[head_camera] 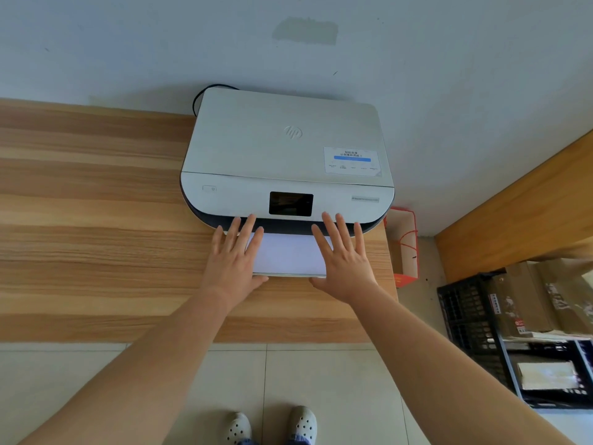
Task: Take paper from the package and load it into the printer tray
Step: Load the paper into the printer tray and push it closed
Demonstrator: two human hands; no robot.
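I'm laying my left hand (236,258) and right hand (341,256) flat, fingers spread, on the paper's (290,256) left and right edges. Probably keeping it square while it's sliding into the tray (288,275) under the printer (285,149).

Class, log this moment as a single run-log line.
stage: loading | white paper stack part-way into white printer tray | left hand, right hand: flat, open, on stack sides

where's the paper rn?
Head view, centre: the paper lies in the tray sticking out of the printer front, below the screen, between the left hand and right hand on the wooden desk.
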